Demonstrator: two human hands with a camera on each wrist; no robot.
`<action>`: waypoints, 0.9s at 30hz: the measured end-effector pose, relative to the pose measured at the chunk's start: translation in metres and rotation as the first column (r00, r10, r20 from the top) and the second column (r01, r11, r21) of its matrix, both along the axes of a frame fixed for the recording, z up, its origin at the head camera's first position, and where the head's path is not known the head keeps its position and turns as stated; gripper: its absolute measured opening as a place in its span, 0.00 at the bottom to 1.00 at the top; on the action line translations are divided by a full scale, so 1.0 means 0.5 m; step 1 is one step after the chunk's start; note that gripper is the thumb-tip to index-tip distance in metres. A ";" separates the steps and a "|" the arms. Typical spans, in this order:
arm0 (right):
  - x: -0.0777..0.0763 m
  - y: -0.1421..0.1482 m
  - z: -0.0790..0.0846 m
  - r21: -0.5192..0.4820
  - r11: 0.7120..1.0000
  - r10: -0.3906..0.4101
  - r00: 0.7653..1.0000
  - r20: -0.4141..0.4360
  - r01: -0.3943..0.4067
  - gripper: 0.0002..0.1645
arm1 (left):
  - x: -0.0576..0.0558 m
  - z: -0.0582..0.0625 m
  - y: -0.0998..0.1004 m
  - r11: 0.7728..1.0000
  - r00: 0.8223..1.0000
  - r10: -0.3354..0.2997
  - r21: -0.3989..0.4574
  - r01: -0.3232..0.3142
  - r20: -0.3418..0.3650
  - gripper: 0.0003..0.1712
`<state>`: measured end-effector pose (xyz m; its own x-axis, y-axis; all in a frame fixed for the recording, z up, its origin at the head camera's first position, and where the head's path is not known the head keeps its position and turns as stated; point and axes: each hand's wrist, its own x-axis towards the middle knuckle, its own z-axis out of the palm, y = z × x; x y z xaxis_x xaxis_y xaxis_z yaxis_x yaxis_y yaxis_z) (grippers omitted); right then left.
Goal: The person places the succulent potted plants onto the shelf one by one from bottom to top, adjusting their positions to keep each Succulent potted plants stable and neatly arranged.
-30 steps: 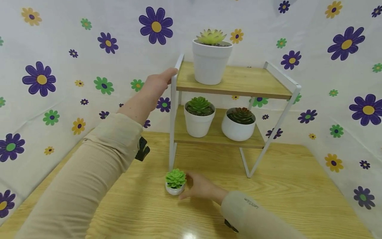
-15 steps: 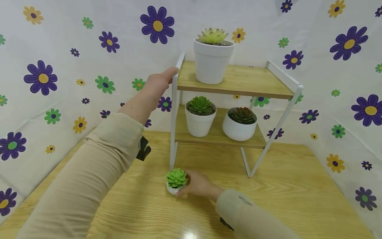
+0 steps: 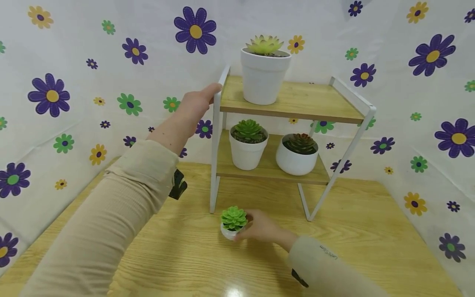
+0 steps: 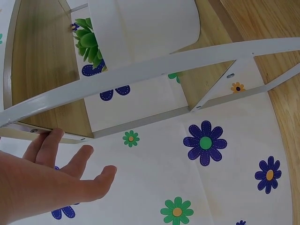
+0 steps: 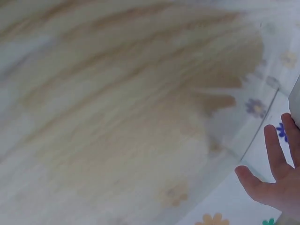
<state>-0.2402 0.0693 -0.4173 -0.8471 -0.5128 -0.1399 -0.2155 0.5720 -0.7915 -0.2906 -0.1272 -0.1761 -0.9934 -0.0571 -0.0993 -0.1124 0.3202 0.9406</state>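
A small bright-green succulent in a low white pot (image 3: 229, 233) is at the table's front, just before the shelf's left leg. My right hand (image 3: 262, 227) holds this pot from its right side, thumb in front and fingers behind. In the right wrist view, part of the white pot (image 5: 295, 105) shows at the fingertips of the right hand (image 5: 276, 180). My left hand (image 3: 193, 106) rests on the upper left corner of the two-tier shelf (image 3: 315, 99). In the left wrist view, the left hand (image 4: 56, 180) touches the shelf's edge with extended fingers.
A tall white pot (image 3: 264, 78) with a pale succulent stands on the top tier. Below it are a white pot (image 3: 248, 154) with a green succulent and a round white pot (image 3: 297, 161) with a dark reddish one. Flower-printed cloth (image 3: 148, 24) backs the wooden table (image 3: 352, 255).
My right hand has closed in on the small potted succulent and shifted it to the right. The left hand stays on the shelf corner.
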 end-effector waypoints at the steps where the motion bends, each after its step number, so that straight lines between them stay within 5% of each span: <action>1: -0.001 0.006 0.002 0.014 1.000 -0.006 1.000 -0.015 0.007 0.39 | 0.000 0.000 0.000 1.000 1.000 0.001 -0.001 -0.001 0.000 0.37; 27: 0.032 0.135 0.112 0.053 0.996 -0.059 0.989 -0.138 0.067 0.41 | -0.001 0.002 0.005 1.000 1.000 0.005 -0.021 -0.005 -0.005 0.37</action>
